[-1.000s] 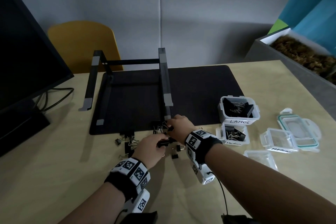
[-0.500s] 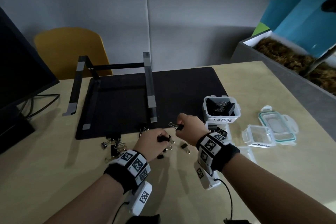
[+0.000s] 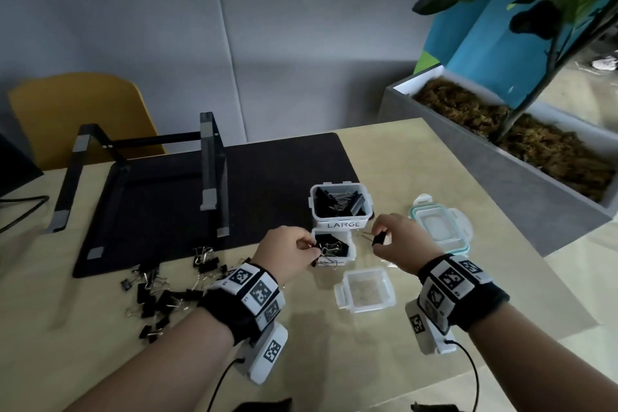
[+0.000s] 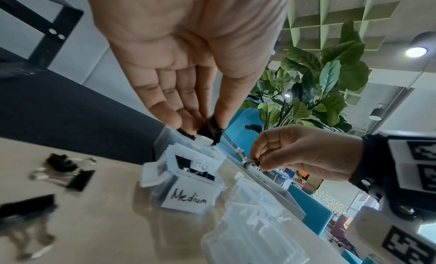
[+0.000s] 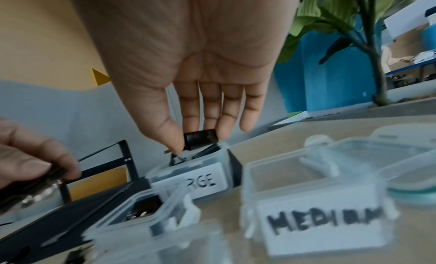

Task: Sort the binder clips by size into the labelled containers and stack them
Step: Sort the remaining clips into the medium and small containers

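Observation:
My left hand (image 3: 308, 246) pinches a black binder clip (image 4: 209, 129) over the small clear container labelled Medium (image 3: 349, 252), which holds several clips. My right hand (image 3: 379, 233), just right of that container, pinches another black clip (image 3: 380, 239) between thumb and fingers; the right wrist view shows this clip (image 5: 200, 138) hanging near the rim of the LARGE container (image 5: 213, 157). That LARGE container (image 3: 341, 223) stands behind the Medium one and holds several big clips. Several loose clips (image 3: 160, 294) lie on the table at the left.
An empty clear container (image 3: 364, 290) sits in front of the Medium one. A teal-rimmed lid (image 3: 441, 227) and a lid marked MEDIUM (image 5: 318, 210) lie to the right. A black mat (image 3: 274, 164) with a laptop stand (image 3: 210, 160) lies behind. A planter (image 3: 501, 177) borders the table's right side.
Both hands have moved right from the pile of loose clips to the containers, each carrying a clip. The head view has turned right with them.

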The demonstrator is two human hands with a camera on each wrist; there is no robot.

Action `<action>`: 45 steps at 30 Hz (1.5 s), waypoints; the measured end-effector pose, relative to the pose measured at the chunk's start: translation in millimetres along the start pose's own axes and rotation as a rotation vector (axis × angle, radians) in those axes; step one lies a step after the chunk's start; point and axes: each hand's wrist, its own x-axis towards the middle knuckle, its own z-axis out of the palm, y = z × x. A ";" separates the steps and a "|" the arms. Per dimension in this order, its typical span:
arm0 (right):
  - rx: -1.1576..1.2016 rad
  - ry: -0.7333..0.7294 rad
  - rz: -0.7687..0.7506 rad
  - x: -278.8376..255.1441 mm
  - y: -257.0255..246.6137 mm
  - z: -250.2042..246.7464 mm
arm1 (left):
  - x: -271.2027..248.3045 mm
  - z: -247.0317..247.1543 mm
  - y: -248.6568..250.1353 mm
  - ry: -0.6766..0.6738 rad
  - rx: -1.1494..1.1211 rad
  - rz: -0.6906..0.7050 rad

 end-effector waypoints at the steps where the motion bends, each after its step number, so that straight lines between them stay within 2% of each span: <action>1: -0.016 0.011 0.012 0.2 9.3 -5.0 | 1.7 4.6 5.2 0.006 0.011 -0.002; 6: -0.127 -0.044 0.077 2.4 52.0 -22.8 | 12.0 25.7 29.8 0.007 0.036 -0.002; 10: -0.174 -0.101 0.074 5.0 73.5 -23.1 | 22.1 41.9 46.6 0.004 0.084 0.009; 14: -0.195 -0.117 0.022 5.0 82.5 -25.7 | 31.6 54.7 60.3 0.007 0.117 -0.005; 19: -0.180 -0.222 0.016 1.8 90.4 -25.3 | 48.0 68.4 76.8 -0.006 0.121 -0.019; 28: -0.164 -0.172 0.013 0.0 80.9 -17.1 | 62.7 102.0 92.5 -0.021 0.158 0.031; 32: -0.201 -0.216 0.007 1.8 78.6 -19.0 | 61.8 106.6 87.9 -0.040 0.204 0.038; 38: -0.216 -0.233 0.010 5.4 75.9 -20.7 | 46.6 85.8 67.9 0.029 0.128 -0.009; 45: -0.231 -0.207 0.025 5.0 74.2 -15.9 | 12.3 47.5 7.8 0.140 0.159 -0.141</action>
